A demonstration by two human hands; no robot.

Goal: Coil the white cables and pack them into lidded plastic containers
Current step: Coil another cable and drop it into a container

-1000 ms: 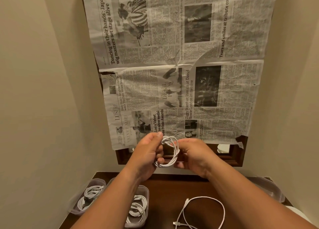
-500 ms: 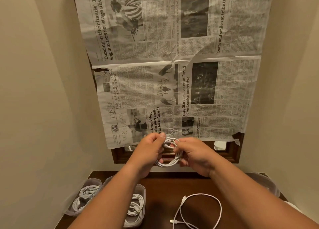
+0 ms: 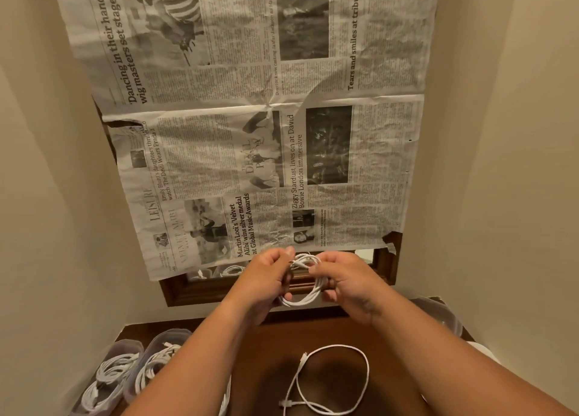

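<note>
Left hand [image 3: 266,279] and right hand [image 3: 349,287] grip a coiled cable [image 3: 302,301] above the table's [image 3: 313,329] loose cable [image 3: 340,379], beside filled containers [image 3: 169,334].

Hands & forearms only. L hand [image 3: 266,282] and R hand [image 3: 349,287] are bare. Nails cut short, clearest on L thumb [image 3: 289,252]. L forearm [image 3: 188,364] and R forearm [image 3: 454,361] bare too, uncovered right down to btm edge of frame — smooth, rounded, widening toward the camera.

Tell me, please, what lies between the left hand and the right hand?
In the head view, a coiled white cable lies between the left hand and the right hand. Both hands grip it above the wooden table.
</note>
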